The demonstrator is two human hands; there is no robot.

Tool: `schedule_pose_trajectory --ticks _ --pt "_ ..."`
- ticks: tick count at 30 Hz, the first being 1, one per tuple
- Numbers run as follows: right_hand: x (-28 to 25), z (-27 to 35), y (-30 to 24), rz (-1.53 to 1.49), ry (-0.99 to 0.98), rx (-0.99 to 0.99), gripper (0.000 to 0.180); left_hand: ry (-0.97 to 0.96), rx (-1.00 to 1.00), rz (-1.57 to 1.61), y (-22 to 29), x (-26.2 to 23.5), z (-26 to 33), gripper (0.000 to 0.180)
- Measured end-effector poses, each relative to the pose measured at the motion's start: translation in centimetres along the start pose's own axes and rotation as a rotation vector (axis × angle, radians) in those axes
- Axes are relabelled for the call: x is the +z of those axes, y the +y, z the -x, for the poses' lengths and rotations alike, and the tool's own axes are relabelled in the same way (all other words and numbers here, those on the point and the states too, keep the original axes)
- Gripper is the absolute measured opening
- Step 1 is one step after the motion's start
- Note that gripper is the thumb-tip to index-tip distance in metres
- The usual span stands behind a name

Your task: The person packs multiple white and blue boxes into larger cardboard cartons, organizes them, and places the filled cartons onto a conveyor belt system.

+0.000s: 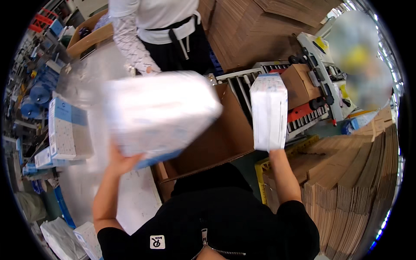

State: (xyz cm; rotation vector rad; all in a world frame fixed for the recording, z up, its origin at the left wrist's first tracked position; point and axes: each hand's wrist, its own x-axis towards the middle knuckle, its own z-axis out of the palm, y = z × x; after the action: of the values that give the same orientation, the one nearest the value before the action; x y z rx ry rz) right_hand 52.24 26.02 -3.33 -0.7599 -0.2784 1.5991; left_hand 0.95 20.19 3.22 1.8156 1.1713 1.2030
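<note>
Two white plastic-wrapped packs are up in the air, one in each hand. The left pack [160,115] is the bigger shape in the frame, sitting centre-left, smeared by motion blur, lying broad and tilted with its right end dipping; there is a blue strip along its lower edge. It is carried from underneath at its lower left corner. The right pack [269,112], right of centre, stands upright on its narrow end, sharp and clear: white wrap with faint blue print and a blue band across the top. It is gripped at its bottom edge. The two packs are apart.
</note>
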Motion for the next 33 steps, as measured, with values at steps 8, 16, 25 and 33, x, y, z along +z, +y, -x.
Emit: schedule_pose_trajectory --ticks 8,16,25,33 --pt "8.9 2.1 -1.2 0.822 -0.476 0.048 0.066 -1.199 -0.373 -0.263 -11.7 19.4 4.8 0.1" --pt "11.8 -4.9 14.0 2.456 -1.391 -0.454 0.078 -1.224 -0.408 -0.491 -11.0 17.2 8.2 0.035" --pt "2.4 -6.6 28.0 2.3 -1.371 0.592 0.069 0.582 -0.481 -1.443 -12.0 -25.7 5.7 0.087" --pt "26.6 -3.9 26.7 1.836 -1.001 -0.291 0.055 0.315 -1.061 -0.887 -10.9 -26.5 1.5 0.091"
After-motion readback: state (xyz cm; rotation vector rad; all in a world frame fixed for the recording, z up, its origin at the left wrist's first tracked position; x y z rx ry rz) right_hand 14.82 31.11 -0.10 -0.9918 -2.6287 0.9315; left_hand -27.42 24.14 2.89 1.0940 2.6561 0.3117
